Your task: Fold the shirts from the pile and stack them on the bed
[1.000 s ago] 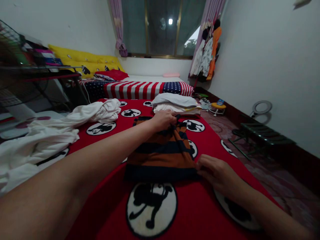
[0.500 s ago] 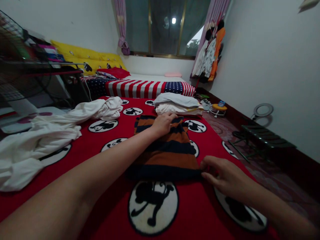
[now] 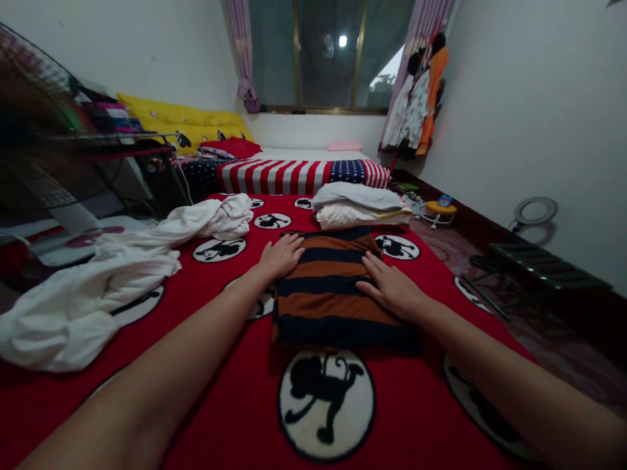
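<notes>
A folded garment with brown and dark navy stripes [image 3: 328, 303] lies flat on the red blanket [image 3: 230, 405], which is printed with monkey figures in white circles. My left hand [image 3: 283, 256] rests palm down on the garment's upper left edge, fingers stretched out. On its right side lies my right hand [image 3: 392, 287], flat with the fingers spread. Just beyond the striped garment sits a stack of folded light clothes [image 3: 360, 203], grey on top and white below.
A crumpled white cloth [image 3: 112, 281] stretches along the left side of the blanket. Farther left stand a fan [image 3: 63, 215] and a cluttered table. On the right floor are a dark slatted stool [image 3: 548, 267] and a small yellow stool [image 3: 441, 209]. A second bed stands by the window.
My left hand has moved left, from the garment's far part to its left edge. My right hand has left the near right corner and now lies flat on the garment's right side.
</notes>
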The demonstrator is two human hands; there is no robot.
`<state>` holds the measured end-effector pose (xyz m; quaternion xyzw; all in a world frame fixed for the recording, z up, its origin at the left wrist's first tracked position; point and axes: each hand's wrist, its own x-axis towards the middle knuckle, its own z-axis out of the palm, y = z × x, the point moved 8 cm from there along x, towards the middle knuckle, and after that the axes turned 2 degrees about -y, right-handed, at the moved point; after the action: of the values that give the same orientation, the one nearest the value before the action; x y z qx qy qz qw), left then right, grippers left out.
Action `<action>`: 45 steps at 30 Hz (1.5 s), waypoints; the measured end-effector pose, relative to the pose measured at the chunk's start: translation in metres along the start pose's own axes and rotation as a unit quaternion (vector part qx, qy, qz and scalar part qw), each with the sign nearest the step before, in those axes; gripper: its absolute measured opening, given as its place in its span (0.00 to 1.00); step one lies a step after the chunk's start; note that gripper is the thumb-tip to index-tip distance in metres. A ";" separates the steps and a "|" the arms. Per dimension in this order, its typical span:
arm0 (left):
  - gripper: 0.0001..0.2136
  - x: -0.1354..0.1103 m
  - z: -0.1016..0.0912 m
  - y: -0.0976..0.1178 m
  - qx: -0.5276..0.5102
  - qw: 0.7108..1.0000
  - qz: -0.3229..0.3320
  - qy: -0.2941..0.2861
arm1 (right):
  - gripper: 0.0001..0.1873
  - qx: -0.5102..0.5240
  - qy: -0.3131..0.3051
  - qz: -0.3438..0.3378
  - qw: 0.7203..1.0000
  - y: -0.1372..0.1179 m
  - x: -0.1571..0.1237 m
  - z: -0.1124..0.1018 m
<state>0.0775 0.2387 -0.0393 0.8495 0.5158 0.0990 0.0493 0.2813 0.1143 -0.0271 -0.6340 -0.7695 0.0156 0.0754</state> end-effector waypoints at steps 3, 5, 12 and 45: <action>0.23 0.001 -0.001 0.002 -0.012 1.000 -0.007 0.003 | 0.35 -0.075 -0.021 0.102 0.992 0.027 0.007 -0.005; 0.22 -0.002 -0.006 0.005 -0.023 0.999 0.001 0.035 | 0.32 -0.104 0.021 0.099 0.989 0.019 0.014 -0.024; 0.23 -0.015 -0.005 0.016 -0.031 0.995 0.097 0.019 | 0.32 0.003 0.011 -0.024 1.000 -0.009 0.049 -0.006; 0.06 -0.091 -0.020 0.055 -0.221 0.862 0.179 -0.419 | 0.07 0.069 -0.054 -0.190 0.978 -0.136 -0.041 -0.009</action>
<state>0.0802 0.1316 -0.0204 0.8554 0.2503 -0.1476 0.4288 0.1577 0.0466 -0.0054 -0.4680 -0.8757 0.0885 0.0794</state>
